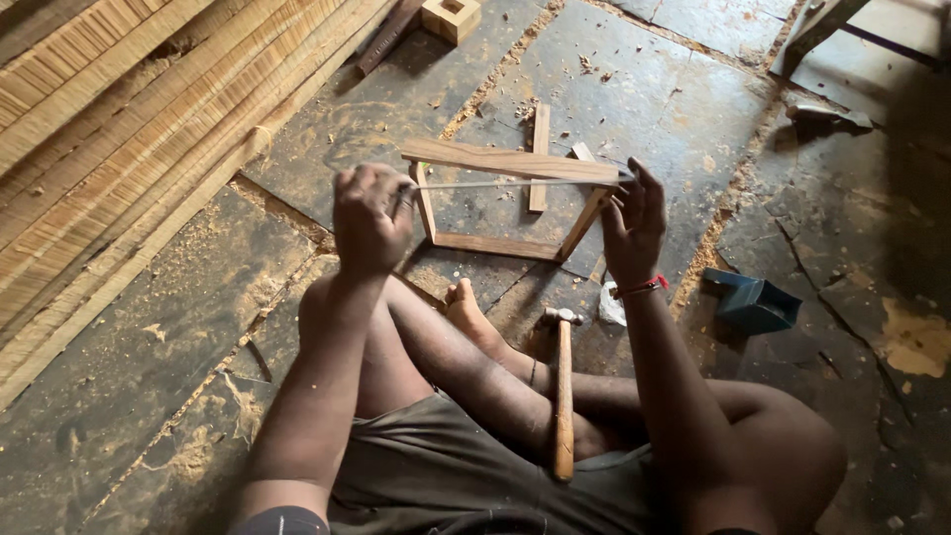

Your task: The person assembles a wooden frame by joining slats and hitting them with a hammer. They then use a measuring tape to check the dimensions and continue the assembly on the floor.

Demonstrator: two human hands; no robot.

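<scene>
Two hands: both are working at a thin metal strip (510, 183) that is lying across the top of a small wooden frame (510, 203).
Left hand (369, 218): it is curling into a loose fist, fingers pinching together on the left end of the strip, just beside the frame's left upright.
Right hand (634, 223): it is gripping the right end of the strip with the fingertips, thumb pressing against the frame's top corner; a red thread is circling the wrist.
Frame: it is standing on the stone floor (644, 99) just ahead of the person's bare foot (466, 307), its top plank (507, 161) overhanging both slanted side pieces.
Hammer (563, 391): it is resting across the person's folded leg, wooden handle pointing back toward the body, head near the foot, touched by neither hand.
Blue box (751, 302): it is sitting on the floor to the right of the right forearm.
Planks (129, 129): many long boards are lying stacked along the left side.
Wooden block (451, 17): it is sitting far off at the top edge.
</scene>
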